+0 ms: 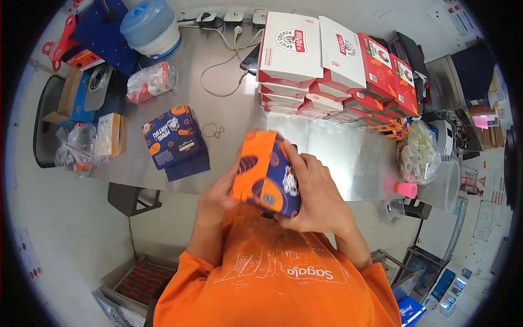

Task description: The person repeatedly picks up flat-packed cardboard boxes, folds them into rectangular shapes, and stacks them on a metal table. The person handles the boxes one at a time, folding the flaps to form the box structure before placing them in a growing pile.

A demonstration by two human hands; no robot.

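Between both hands, near the front edge of the steel table, I hold a small orange and dark-blue cardboard box, folded into shape and tilted. My left hand grips its left side, with most of its fingers hidden behind the box. My right hand wraps round the right side, fingers along the upper edge and thumb underneath. Left of the box lies a pile of flat dark-blue and orange cartons. Thin rubber bands rest on the table beside that pile.
White and red folded boxes stand in tall stacks at the back right. A plastic-wrapped packet and a blue-lidded water container are at the back left. A cable trails from wall sockets. A pink cup sits near the right edge.
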